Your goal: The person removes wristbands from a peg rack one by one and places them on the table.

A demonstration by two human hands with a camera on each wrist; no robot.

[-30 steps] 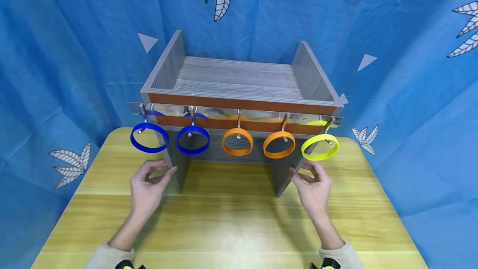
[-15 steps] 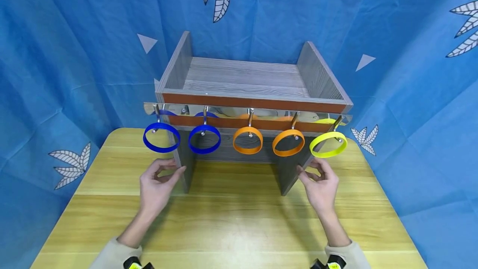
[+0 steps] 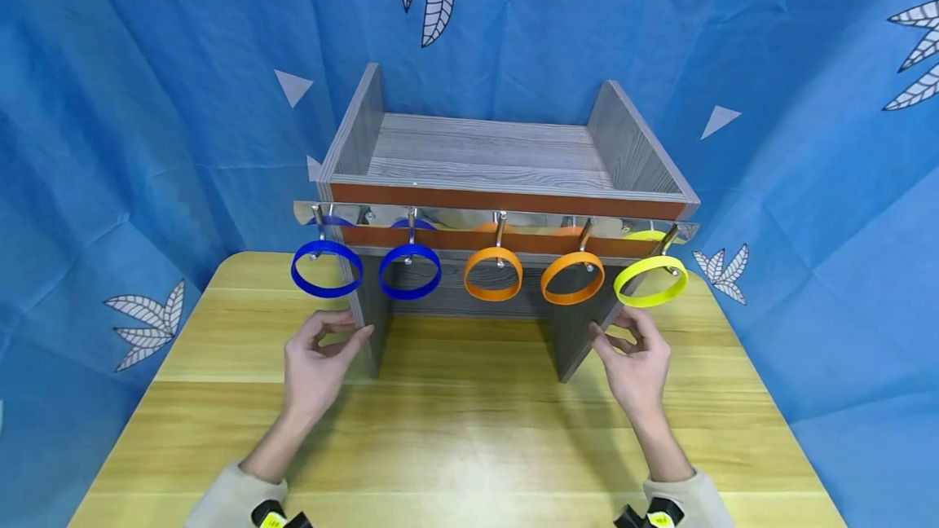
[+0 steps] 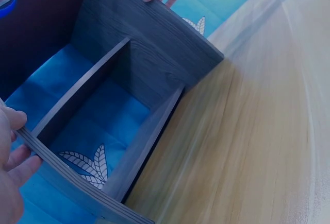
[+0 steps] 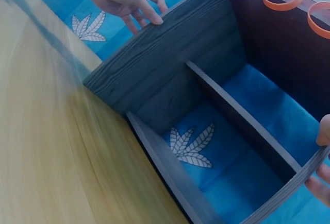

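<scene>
A grey wood-grain shelf unit (image 3: 487, 145) stands on the table, a brown strip and a shiny metal hook rail (image 3: 458, 219) across its front. My left hand (image 3: 317, 369) pinches the front edge of the left side panel (image 4: 67, 170), thumb on the inner face. On the opposite side, my right hand (image 3: 640, 369) grips the right panel (image 5: 154, 54) the same way. From the hooks hang two blue wristbands (image 3: 328, 292), two orange wristbands (image 3: 493, 295) and a yellow wristband (image 3: 651, 300). Some fingertips behind the panels are hidden in the head view.
The shelf rests on a light wooden table (image 3: 455, 446). Behind and beside it hangs a blue cloth (image 3: 513, 23) with white leaf prints. Inside the unit, a crossboard (image 4: 85, 87) spans between the two panels.
The shelf unit has shifted to the right across the table, wristbands and both hands along with it. Most of the shift came in the earlier half second. The grip looks the same.
</scene>
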